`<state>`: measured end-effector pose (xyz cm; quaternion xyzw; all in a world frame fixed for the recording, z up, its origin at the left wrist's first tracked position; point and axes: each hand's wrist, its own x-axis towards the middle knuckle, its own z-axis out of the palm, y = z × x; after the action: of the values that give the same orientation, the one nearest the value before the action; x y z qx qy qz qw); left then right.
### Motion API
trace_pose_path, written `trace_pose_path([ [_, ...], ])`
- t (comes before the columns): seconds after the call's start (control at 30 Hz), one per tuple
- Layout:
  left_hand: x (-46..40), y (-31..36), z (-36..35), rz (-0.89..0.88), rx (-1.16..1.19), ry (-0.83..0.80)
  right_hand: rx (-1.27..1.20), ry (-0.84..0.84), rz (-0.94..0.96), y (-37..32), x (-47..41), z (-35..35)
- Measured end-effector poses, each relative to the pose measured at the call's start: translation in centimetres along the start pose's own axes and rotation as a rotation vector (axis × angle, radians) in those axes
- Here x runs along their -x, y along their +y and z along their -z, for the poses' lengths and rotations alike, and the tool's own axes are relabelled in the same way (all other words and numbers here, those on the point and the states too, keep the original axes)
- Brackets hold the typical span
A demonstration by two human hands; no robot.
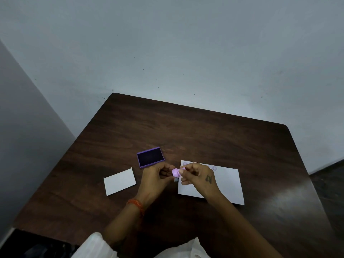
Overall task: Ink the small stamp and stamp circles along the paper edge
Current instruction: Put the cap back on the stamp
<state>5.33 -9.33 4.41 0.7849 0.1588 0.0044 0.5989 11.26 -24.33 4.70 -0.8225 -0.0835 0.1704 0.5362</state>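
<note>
Two hands meet over the dark counter [204, 131], and the paper [227, 183] serves as landmark. Well left of it lies a small white card [120, 181]; nearer, just beyond its upper left corner, sits the open ink pad [150, 157]. The left hand [154, 180] and right hand [198, 176] both pinch the small stamp [176, 172] at the paper's left edge, fingers [183, 171] closed around it. Faint circles [214, 168] mark the paper's far edge. The stamp looks light, rigid and smooth plastic; best held by its sides, away from the inked face.
</note>
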Motion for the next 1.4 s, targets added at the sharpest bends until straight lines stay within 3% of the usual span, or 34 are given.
trace_pose_path([
  [0.97,-1.3,-0.8,0.5,0.024,0.070,-0.006,-0.026,-0.100,-0.054,-0.8,-1.2,-0.5],
  [1.17,-1.5,-1.4,0.5,-0.010,0.067,0.003,0.000,-0.096,-0.208,-0.2,-1.8,-1.6],
  [1.4,-1.4,-2.3,1.4,-0.026,-0.067,0.073,0.095,-0.064,-0.034,0.1,-2.4,-3.1],
])
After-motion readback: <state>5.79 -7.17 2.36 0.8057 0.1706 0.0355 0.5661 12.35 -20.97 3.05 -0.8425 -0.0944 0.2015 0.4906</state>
